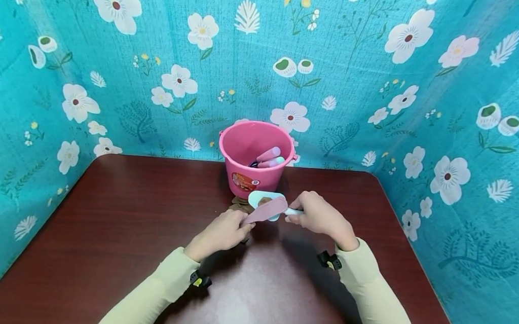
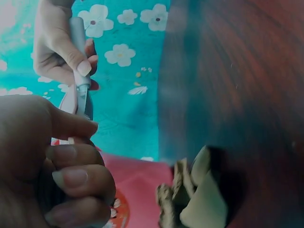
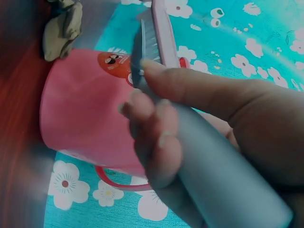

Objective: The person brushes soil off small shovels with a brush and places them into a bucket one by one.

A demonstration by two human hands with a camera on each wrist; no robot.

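My right hand (image 1: 321,215) grips the pale mint handle (image 3: 213,166) of a flat-bladed tool (image 1: 258,197); its broad mint blade points left in the head view, a brown patch showing on it. A flat pink paddle-shaped piece (image 1: 270,209) lies across that blade, its lower end pinched by my left hand (image 1: 222,230) with curled fingers. In the right wrist view, the tool's greyish blade (image 3: 147,47) is beside the pink piece. Whether the two touch, I cannot tell. Behind them stands a pink bucket (image 1: 235,178) with pink and mint handles (image 1: 271,158) inside.
Several khaki-brown knobbly pieces (image 2: 204,199) lie at the bucket's base, partly hidden by my left hand in the head view. The dark reddish wooden table (image 1: 98,230) meets a blue flowered cloth (image 1: 158,47) at its back and sides.
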